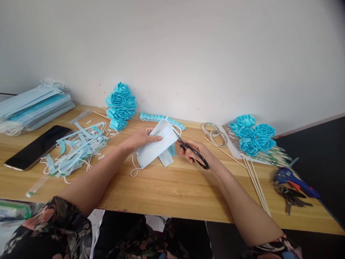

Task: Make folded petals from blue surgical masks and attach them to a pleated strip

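My left hand [141, 139] grips a light blue face mask [156, 146] by its left side, thumb on top. A white ear loop hangs from the mask's lower left corner. In my right hand [193, 150] is a pair of black-handled scissors [201, 159], its blades at the mask's upper right edge. Whether the blades are cutting into the mask cannot be made out. Under the mask lie cut blue pieces [166, 157] on the wooden table [159, 193]. Behind it is a row of folded blue pieces [153, 117].
Stacked masks [34, 105], a phone [37, 147] and a heap of scraps [78, 149] lie left. Blue flowers stand in two bunches [121, 105] [253, 135]. Tape rolls [218, 138], sticks [255, 181], a blue glue gun [296, 182] and keys [293, 198] are right.
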Tool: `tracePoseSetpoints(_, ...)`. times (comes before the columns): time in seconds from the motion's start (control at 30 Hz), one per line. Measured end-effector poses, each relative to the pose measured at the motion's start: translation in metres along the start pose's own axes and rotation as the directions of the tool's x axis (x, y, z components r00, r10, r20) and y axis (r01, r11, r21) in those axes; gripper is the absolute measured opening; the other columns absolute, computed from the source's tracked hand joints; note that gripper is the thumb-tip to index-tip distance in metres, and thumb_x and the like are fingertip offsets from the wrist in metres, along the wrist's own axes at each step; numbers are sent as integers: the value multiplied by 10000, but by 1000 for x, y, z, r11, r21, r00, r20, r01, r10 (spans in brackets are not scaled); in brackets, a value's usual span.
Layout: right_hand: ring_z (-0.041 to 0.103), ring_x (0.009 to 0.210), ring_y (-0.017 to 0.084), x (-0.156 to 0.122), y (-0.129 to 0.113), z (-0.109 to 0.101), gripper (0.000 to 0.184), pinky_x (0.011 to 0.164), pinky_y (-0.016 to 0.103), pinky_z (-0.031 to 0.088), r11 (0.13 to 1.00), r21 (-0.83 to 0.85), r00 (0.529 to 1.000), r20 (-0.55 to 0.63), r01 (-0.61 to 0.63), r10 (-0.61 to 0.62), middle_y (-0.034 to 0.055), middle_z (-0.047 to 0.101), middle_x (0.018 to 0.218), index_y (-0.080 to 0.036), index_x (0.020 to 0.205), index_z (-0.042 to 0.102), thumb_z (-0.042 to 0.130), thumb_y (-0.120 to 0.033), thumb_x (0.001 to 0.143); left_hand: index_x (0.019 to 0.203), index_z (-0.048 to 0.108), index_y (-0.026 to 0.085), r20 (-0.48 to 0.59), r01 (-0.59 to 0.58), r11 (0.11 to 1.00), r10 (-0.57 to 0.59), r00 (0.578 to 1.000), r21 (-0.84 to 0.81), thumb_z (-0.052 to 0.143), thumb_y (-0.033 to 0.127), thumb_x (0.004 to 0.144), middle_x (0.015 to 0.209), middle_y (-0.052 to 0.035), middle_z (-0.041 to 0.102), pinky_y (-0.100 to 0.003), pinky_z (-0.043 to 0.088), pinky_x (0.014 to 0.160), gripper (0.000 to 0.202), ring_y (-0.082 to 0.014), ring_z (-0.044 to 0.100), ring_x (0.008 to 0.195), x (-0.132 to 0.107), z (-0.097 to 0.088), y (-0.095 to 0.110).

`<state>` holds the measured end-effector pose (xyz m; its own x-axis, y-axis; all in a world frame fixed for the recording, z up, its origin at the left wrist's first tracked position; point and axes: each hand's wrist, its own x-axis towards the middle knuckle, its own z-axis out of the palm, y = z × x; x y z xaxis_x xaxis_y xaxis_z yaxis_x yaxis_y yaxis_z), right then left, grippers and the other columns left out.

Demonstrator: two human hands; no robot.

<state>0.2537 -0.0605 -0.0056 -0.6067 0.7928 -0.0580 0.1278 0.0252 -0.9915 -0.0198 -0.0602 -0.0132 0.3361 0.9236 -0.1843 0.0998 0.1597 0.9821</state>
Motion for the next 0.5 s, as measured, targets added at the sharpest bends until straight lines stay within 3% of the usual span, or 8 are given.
tracePoseSetpoints(0.13, 421, 506, 65, -1, -5, 3, 579, 425, 209, 353, 998, -16, 998, -31, -57, 57, 34, 618, 768, -131, 1135, 626, 749, -520, 725, 1006, 683, 136, -1, 1, 1000, -1, 1000, -23, 780, 567, 677, 855, -45, 687, -228, 436, 571, 550, -136, 584, 649, -2, 2, 2)
tracePoseSetpoints(0.33, 410, 460, 59, -2, -11, 6, 568, 378, 190, 322, 994, -14, 991, -76, -107, 105, -14, 560, 665, -132, 1102, 649, 760, -492, 678, 779, 649, 118, -104, 24, 1000, -23, 994, 3, 661, 720, 707, 660, -30, 610, -223, 350, 487, 606, -116, 503, 532, -5, 4, 8)
tracePoseSetpoints(0.5, 374, 437, 49, -2, -10, 6, 549, 359, 183, 278, 990, 38, 986, -90, -135, 138, -39, 519, 618, -135, 1130, 661, 755, -422, 671, 720, 639, 123, -115, 44, 999, -45, 992, -14, 692, 697, 685, 630, -31, 605, -228, 345, 482, 578, -117, 498, 516, -5, 1, 8)
